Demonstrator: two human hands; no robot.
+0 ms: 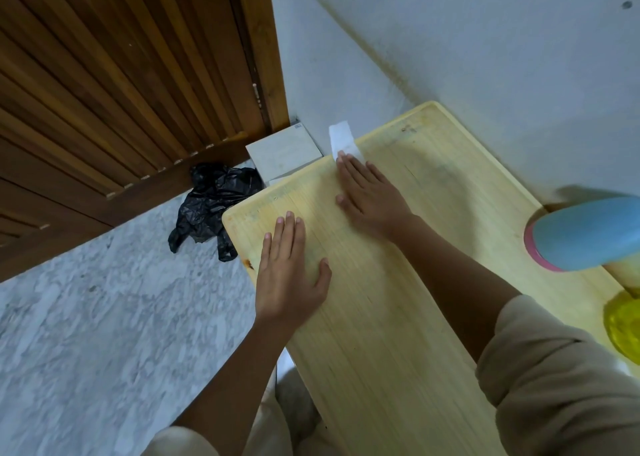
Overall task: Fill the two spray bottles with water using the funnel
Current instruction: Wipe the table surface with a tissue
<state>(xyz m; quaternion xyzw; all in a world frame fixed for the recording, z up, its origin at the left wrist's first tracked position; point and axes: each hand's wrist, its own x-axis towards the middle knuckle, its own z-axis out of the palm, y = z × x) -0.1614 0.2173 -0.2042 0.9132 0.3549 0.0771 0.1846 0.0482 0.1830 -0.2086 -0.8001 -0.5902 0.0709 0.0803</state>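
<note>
Filling has not begun, by my reckoning: no funnel sits in any bottle neck, and no water shows anywhere. The only pieces that might belong to the job are at the far right edge of the view: a blurred blue shape [588,233] with a pink band [531,247] at its end and, nearer me, a translucent yellow thing [623,327] cut off by the frame. Either could be a bottle or the funnel, and I cannot tell which. Both seem to rest on the pale wooden counter [381,317], well apart from my hands. My left hand [287,275] lies flat on the counter near its left edge, fingers [289,227] straight and together, gripping nothing. My right hand [370,195] lies flat further along, released too, its fingertips touching the end of a white paper strip [341,138] at the counter's far edge. Past that are a pale tile [282,150] in the corner, a crumpled black bag [211,202] on the mottled floor [104,334], and a slatted wooden door [104,91]. Everything is left to do: bringing the bottles close, opening them, seating the funnel, pouring twice.
</note>
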